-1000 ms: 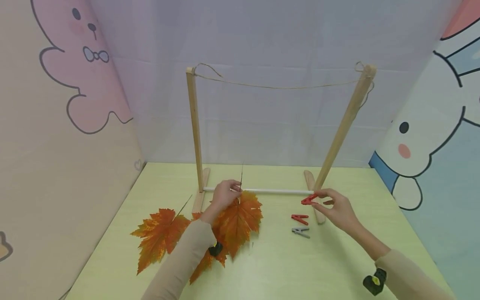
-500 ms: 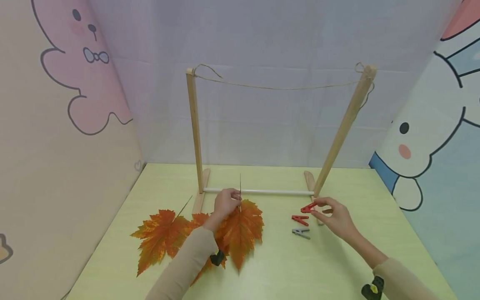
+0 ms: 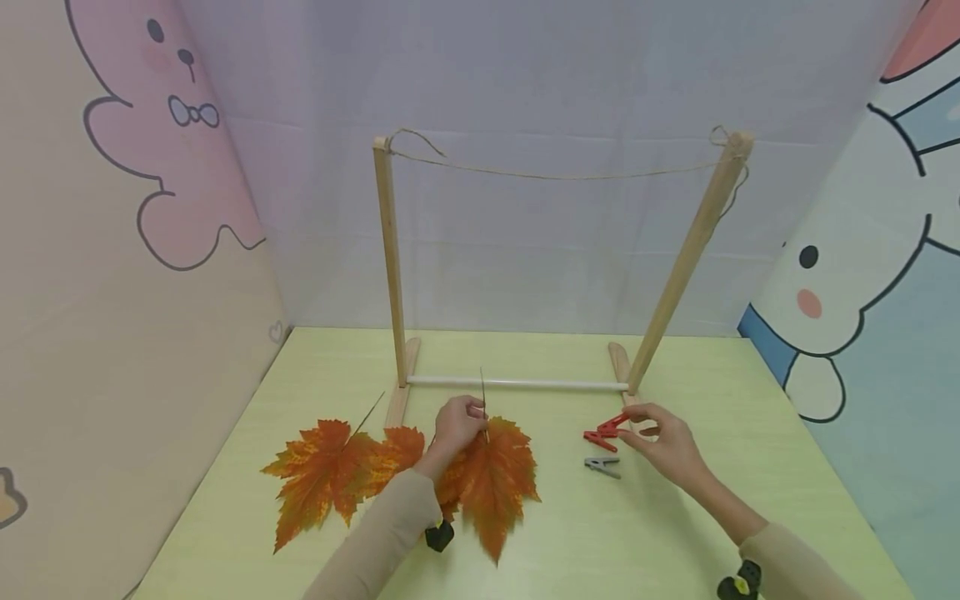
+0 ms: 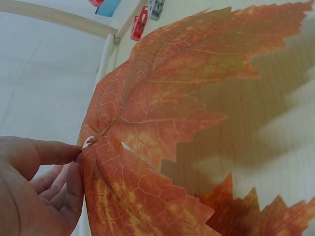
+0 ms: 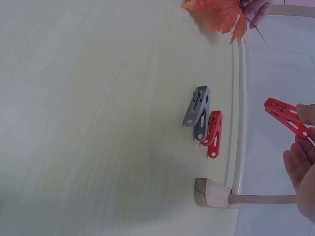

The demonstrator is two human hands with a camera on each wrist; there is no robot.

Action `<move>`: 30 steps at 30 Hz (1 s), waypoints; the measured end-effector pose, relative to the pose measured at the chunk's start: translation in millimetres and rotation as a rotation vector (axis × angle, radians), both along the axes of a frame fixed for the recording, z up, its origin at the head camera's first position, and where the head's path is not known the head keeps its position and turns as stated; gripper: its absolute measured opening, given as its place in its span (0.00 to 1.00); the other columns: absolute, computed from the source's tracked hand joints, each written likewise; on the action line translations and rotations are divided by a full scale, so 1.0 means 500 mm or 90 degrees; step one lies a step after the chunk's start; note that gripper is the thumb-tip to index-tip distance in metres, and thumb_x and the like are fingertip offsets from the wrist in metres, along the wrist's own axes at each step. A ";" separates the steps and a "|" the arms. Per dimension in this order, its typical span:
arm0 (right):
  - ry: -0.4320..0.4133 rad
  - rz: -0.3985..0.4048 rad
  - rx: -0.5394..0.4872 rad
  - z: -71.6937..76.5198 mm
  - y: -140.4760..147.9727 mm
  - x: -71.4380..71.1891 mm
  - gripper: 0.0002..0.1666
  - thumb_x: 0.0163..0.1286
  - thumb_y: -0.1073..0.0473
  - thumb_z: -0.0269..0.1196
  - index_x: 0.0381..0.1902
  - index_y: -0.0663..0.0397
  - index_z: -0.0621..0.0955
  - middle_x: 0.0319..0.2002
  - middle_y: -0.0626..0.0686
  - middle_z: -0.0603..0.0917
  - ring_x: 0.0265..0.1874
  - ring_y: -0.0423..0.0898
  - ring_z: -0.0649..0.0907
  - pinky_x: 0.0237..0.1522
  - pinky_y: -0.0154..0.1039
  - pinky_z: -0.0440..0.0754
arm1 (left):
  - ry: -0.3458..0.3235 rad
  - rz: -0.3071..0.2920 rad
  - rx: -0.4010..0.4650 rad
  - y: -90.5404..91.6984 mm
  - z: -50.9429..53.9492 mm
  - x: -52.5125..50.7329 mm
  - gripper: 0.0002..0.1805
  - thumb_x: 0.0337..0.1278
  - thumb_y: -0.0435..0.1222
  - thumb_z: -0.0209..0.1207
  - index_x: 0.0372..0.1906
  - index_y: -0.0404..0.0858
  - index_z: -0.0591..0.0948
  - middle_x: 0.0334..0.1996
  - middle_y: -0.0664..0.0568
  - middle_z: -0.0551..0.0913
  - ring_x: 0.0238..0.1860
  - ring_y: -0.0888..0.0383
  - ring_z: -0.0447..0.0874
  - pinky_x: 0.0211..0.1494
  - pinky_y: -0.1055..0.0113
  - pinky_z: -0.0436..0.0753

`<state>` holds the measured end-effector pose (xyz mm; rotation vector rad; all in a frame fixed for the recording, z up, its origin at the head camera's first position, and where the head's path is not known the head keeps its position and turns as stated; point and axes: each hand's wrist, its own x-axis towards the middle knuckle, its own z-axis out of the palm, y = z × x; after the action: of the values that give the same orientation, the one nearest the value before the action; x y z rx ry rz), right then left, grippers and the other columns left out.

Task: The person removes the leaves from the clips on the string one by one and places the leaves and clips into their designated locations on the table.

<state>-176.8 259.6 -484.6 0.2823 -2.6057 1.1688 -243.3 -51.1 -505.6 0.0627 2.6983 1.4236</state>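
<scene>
My left hand [image 3: 459, 425] pinches an orange artificial maple leaf [image 3: 497, 487] at the base of its stem, and the thin stem points up past the fingers. In the left wrist view the thumb and a finger meet at the leaf's [image 4: 142, 98] base. My right hand [image 3: 666, 442] pinches a red clothespin [image 5: 286, 117] between thumb and finger, above the table. Close below it lie a second red clothespin [image 5: 213, 133] and a grey clothespin [image 3: 602, 467]. More maple leaves [image 3: 322, 475] lie at the left, one partly hidden behind my left forearm.
Behind the hands stands a wooden frame with a left post [image 3: 388, 267] and a right post [image 3: 686, 267]. A string [image 3: 555, 176] sags between their tops, and a white rod [image 3: 525, 384] joins the feet. Cartoon-printed cloth walls surround the pale yellow table [image 3: 570, 542].
My left hand has drawn the leaf toward me and slightly right. My right hand has come down and nearer with the red clothespin, which now overlaps the one on the table in the head view.
</scene>
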 end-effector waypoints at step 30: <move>-0.015 -0.001 -0.013 -0.047 0.004 0.027 0.18 0.51 0.64 0.69 0.42 0.64 0.79 0.36 0.54 0.82 0.35 0.50 0.79 0.32 0.36 0.81 | -0.040 0.035 0.198 -0.026 -0.100 0.016 0.17 0.48 0.28 0.62 0.46 0.28 0.78 0.33 0.44 0.83 0.34 0.54 0.82 0.34 0.64 0.81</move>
<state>-163.1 261.4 -508.2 0.2637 -2.6111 1.2053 -235.2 -64.0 -555.5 -0.0356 2.4244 1.8161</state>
